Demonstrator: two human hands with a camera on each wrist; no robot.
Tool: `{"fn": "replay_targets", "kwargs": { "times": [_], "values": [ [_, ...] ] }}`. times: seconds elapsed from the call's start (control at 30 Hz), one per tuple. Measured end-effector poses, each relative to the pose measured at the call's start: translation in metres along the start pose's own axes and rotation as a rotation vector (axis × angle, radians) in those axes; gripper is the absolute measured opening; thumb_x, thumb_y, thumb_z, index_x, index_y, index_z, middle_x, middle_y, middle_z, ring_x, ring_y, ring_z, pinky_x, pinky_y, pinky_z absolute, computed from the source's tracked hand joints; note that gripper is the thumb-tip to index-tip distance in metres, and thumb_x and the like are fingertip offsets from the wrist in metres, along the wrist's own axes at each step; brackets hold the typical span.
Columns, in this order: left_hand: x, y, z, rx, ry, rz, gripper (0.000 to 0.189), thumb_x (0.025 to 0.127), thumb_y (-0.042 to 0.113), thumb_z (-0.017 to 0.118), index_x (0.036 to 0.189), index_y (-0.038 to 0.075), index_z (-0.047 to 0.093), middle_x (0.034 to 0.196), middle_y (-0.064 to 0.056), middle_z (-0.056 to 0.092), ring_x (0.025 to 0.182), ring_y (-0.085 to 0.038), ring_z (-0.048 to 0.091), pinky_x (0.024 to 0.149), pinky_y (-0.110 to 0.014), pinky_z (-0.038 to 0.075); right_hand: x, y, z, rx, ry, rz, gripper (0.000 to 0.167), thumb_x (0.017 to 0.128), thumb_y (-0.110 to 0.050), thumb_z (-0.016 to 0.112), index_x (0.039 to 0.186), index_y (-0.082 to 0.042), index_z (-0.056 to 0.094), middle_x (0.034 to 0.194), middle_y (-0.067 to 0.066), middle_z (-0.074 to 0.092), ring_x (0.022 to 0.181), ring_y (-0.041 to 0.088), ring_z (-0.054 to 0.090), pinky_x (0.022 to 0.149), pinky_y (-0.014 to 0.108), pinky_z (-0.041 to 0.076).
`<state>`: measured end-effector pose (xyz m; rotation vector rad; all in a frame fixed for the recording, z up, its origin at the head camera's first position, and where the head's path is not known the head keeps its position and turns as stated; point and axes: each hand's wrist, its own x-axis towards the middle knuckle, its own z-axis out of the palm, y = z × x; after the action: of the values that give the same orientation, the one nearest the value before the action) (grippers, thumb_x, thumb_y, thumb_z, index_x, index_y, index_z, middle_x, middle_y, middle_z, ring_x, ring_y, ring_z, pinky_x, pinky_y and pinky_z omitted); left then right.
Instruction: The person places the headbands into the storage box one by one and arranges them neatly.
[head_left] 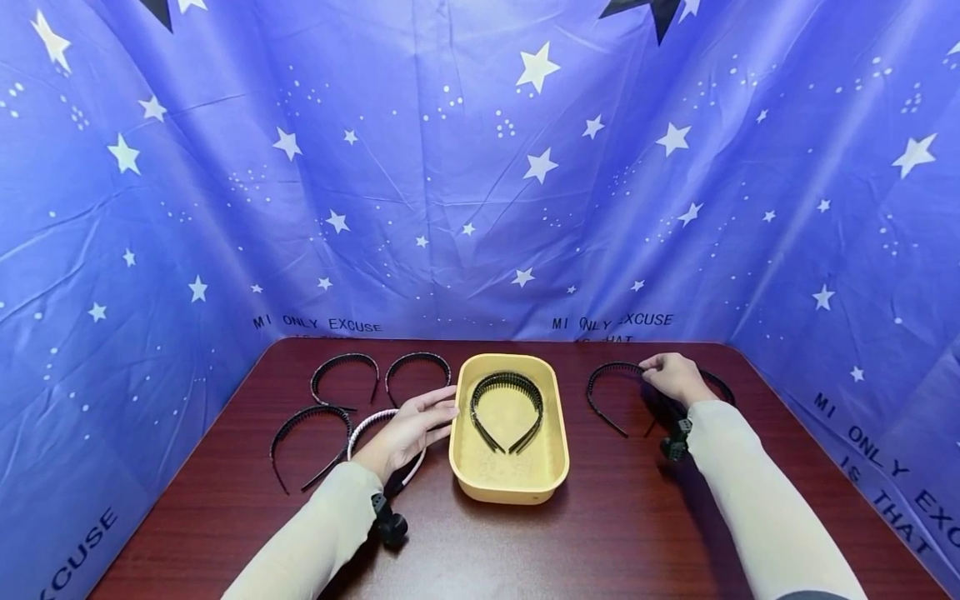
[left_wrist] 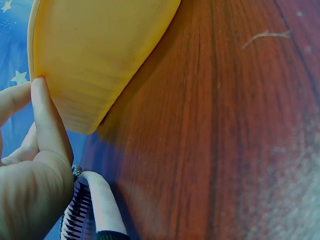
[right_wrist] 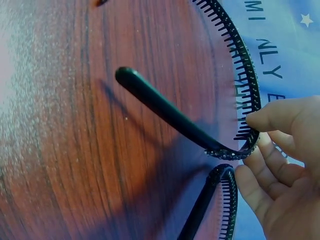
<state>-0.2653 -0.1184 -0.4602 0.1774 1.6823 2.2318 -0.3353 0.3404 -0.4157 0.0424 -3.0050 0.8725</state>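
Observation:
My left hand (head_left: 408,433) rests its straight fingers against the left rim of a yellow plastic tray (head_left: 510,493). Inside lie black toothed headbands (head_left: 537,402), nested together with their ends toward me. Over on the right, my right hand (head_left: 675,377) pinches a black headband (right_wrist: 251,82) with glittering dots near one end. Its thumb presses the toothed inner side, with fingers behind the outer side. Another black headband (right_wrist: 199,212) lies just below that hand, partly hidden by it in the head view. Under my left wrist is a pale pink-white headband (left_wrist: 104,207), with dark ends.
Several black headbands (head_left: 307,412) lie spread over the left of the dark red wooden table (head_left: 600,533). A blue star-printed cloth (head_left: 465,183) hangs behind the table and along both sides. A small camera (head_left: 390,525) sits on each wrist.

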Motion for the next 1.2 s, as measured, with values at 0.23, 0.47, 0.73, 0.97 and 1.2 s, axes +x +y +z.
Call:
{"fn": "replay_targets", "kwargs": {
  "times": [0.23, 0.47, 0.73, 0.97, 1.2],
  "values": [
    [0.0, 0.0, 0.0, -0.003, -0.003, 0.001, 0.057, 0.098, 0.001, 0.061, 0.15, -0.001, 0.04, 0.137, -0.024, 0.053, 0.113, -0.02, 0.061, 0.099, -0.034, 0.052, -0.002, 0.001, -0.004, 0.004, -0.004, -0.02, 0.03, 0.099, -0.015, 0.059, 0.119, 0.006, 0.068, 0.117, 0.027, 0.066, 0.113, 0.046, 0.056, 0.096, 0.061, 0.046],
    [-0.001, 0.001, 0.001, 0.0, 0.005, 0.0, 0.057, 0.097, 0.001, 0.061, 0.15, -0.001, 0.04, 0.137, -0.025, 0.053, 0.115, -0.022, 0.06, 0.1, -0.035, 0.052, -0.005, 0.0, -0.008, 0.044, -0.04, -0.016, 0.032, 0.102, -0.016, 0.054, 0.124, 0.005, 0.065, 0.127, 0.03, 0.06, 0.117, 0.047, 0.054, 0.096, 0.061, 0.047],
    [0.0, -0.002, -0.001, -0.018, 0.029, -0.001, 0.056, 0.096, 0.001, 0.063, 0.149, 0.0, 0.044, 0.134, -0.022, 0.056, 0.113, -0.023, 0.062, 0.097, -0.034, 0.054, -0.008, -0.001, -0.012, 0.043, -0.012, -0.05, 0.029, 0.1, -0.017, 0.058, 0.119, 0.004, 0.067, 0.121, 0.027, 0.064, 0.114, 0.046, 0.057, 0.095, 0.06, 0.047],
    [0.0, -0.003, -0.002, -0.005, 0.019, 0.0, 0.057, 0.097, 0.002, 0.062, 0.15, 0.0, 0.041, 0.135, -0.021, 0.055, 0.114, -0.021, 0.061, 0.096, -0.032, 0.054, -0.01, -0.004, -0.016, 0.04, 0.019, -0.083, 0.027, 0.099, -0.019, 0.061, 0.117, 0.0, 0.069, 0.116, 0.023, 0.067, 0.107, 0.04, 0.06, 0.09, 0.055, 0.049],
    [-0.001, -0.002, -0.001, -0.005, 0.006, 0.01, 0.058, 0.097, 0.002, 0.062, 0.15, -0.002, 0.04, 0.136, -0.023, 0.054, 0.114, -0.021, 0.061, 0.098, -0.033, 0.053, -0.014, -0.01, -0.02, 0.015, 0.042, -0.126, 0.026, 0.098, -0.019, 0.06, 0.115, -0.002, 0.07, 0.103, 0.015, 0.071, 0.089, 0.027, 0.062, 0.082, 0.047, 0.05]
  ]
}}
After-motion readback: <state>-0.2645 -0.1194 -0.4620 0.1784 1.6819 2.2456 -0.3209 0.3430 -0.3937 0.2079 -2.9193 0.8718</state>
